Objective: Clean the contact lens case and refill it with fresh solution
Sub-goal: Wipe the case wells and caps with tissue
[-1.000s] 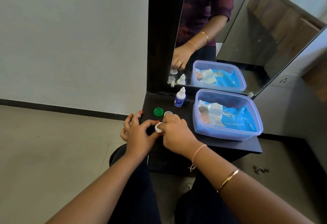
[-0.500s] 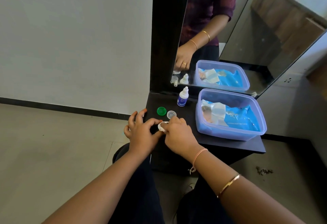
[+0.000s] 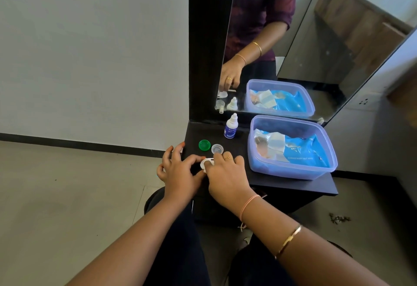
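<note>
A pale tiled floor [image 3: 67,184] lies open on the left, running up to a white wall. A small black shelf [image 3: 196,132] stands against a tall mirror [image 3: 316,37], and the person sits at its front edge. The left hand [image 3: 178,172] hangs partly off the shelf's left edge; its thumb and forefinger pinch a small white contact lens case [image 3: 205,163] near the front left corner, while the other fingers lift and spread. Just beyond the case, a green cap [image 3: 204,145] and a clear cap [image 3: 217,149] lie side by side on bare shelf. The right hand [image 3: 228,177] meets the left over the case, its fingers curled down on the case's right part and hiding it. Behind the caps, a small white solution bottle [image 3: 231,127] stands upright by the mirror. A translucent blue plastic container [image 3: 291,174] fills the shelf's right half, leaving only a narrow strip in front.
</note>
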